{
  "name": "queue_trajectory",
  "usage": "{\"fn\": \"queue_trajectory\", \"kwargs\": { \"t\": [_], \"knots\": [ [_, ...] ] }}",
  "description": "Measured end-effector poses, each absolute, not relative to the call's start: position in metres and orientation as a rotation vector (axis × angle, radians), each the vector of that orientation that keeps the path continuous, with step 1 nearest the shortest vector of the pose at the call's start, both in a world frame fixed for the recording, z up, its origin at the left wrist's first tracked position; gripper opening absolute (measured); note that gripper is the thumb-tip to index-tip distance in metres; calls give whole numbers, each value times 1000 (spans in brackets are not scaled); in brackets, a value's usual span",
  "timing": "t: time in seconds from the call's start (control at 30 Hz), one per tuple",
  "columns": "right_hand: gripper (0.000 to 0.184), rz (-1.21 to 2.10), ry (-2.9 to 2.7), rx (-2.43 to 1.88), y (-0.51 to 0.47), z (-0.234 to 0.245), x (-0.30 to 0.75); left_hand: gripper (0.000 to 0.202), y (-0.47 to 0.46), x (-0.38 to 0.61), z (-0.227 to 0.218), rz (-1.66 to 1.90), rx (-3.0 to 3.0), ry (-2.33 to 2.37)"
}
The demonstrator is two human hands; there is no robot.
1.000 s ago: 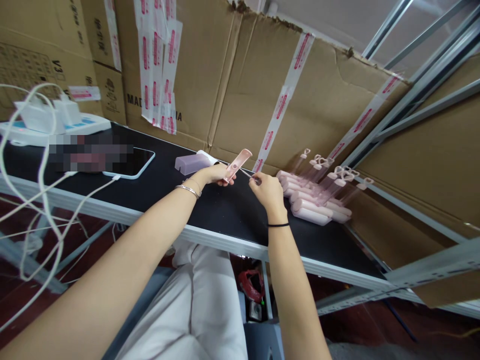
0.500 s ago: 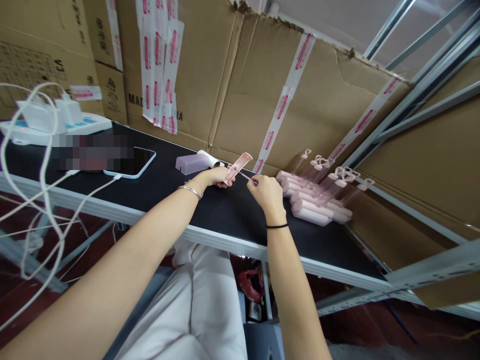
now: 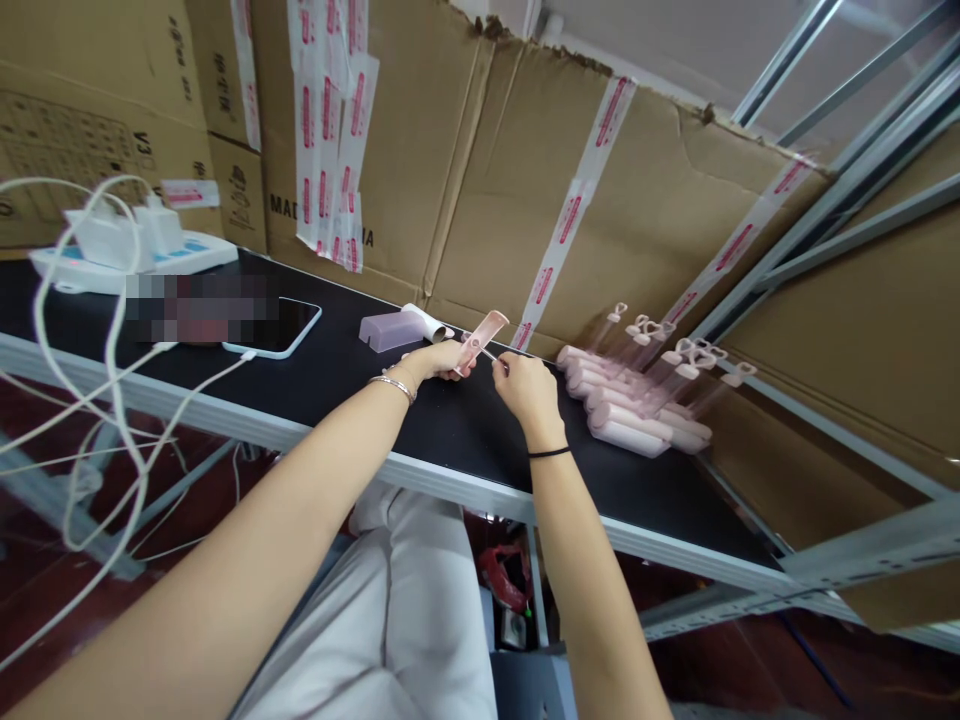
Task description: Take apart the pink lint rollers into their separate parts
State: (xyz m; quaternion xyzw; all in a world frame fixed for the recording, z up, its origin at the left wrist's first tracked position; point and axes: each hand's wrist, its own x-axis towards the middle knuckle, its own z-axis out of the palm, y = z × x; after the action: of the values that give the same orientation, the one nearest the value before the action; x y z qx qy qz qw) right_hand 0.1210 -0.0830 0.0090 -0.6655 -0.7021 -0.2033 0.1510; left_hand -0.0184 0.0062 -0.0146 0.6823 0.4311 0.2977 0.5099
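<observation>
My left hand (image 3: 448, 357) is closed around a long, curved pink plastic piece (image 3: 489, 332), which tilts up to the right and has a small round spot near its middle. My right hand (image 3: 528, 388) grips a thin metal tool (image 3: 489, 355). The tool's shaft points left and its tip meets the pink piece, or nearly so; its handle is hidden in my fingers. Just behind my left hand lie a translucent lilac block (image 3: 393, 331) and a white tube-like part (image 3: 425, 322) with an open end.
Several pale pink cylinders with clear stems and heart-shaped loops (image 3: 630, 425) lie at the right of the black table (image 3: 480, 440). A phone (image 3: 281, 325), cables and a white power strip (image 3: 206, 253) are at left. Cardboard (image 3: 420, 180) walls the back; a metal frame (image 3: 847, 190) stands right.
The whole view has shifted slightly, so things appear a little further right. My right hand has come closer to the pink piece, and less of the tool's shaft shows.
</observation>
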Motion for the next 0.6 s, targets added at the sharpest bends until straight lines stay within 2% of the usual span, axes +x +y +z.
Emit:
{"fn": "queue_trajectory", "kwargs": {
  "t": [0.6],
  "knots": [
    [30, -540, -1968, -1948, -86, 11, 121, 52, 10, -22, -20, 750, 1774, 1042]
  ]
}}
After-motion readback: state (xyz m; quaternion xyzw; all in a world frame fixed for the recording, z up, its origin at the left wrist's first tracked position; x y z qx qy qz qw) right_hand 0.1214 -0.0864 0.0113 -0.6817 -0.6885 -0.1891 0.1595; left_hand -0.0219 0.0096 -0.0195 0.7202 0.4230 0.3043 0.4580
